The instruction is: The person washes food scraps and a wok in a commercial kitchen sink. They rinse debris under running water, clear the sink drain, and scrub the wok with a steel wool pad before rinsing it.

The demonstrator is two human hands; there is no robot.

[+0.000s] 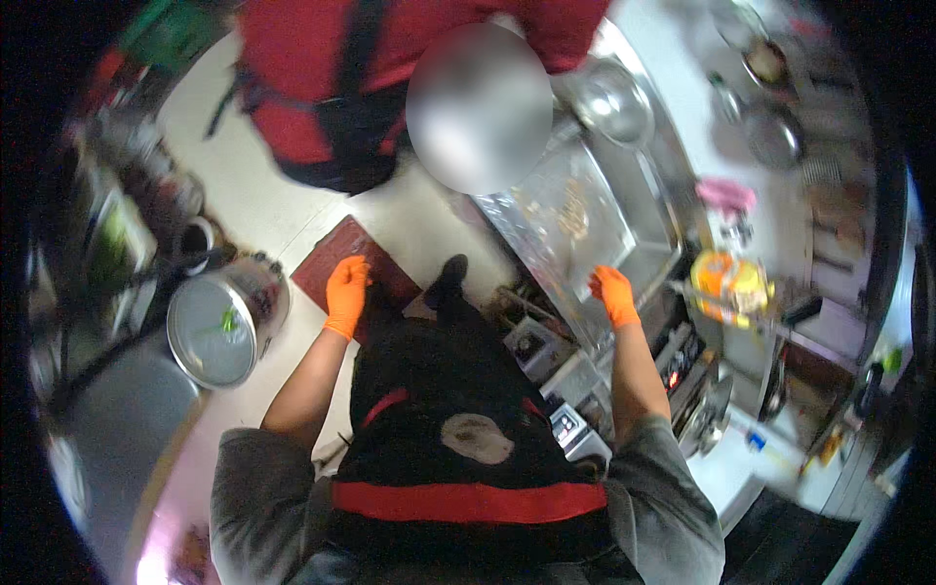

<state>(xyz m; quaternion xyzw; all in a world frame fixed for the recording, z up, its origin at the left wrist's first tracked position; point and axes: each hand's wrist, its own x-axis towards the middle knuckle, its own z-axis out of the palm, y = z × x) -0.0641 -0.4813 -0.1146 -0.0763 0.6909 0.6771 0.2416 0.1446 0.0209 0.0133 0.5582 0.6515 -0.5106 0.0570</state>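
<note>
My left hand (pixel 347 292), in an orange glove, hangs over a dark red mat or board (pixel 344 252) on the floor. Its fingers curl loosely, and blur hides whether they meet; I see no object in them. On the right, my right hand (pixel 614 292), gloved in orange too, is over the near part of a stainless steel counter (pixel 585 300). Its fingers are bent and slightly apart, with nothing visible between them. Whether it touches the metal I cannot tell. Light brown food pieces (pixel 574 208) lie on the counter beyond it.
Ahead stands a person in a red top (pixel 300 44). A large round metal container (pixel 212 329) with a green scrap on top is at the left. Right of the counter are a metal bowl (pixel 614 102), a yellow-orange package (pixel 731 289) and a pink cloth (pixel 725 195).
</note>
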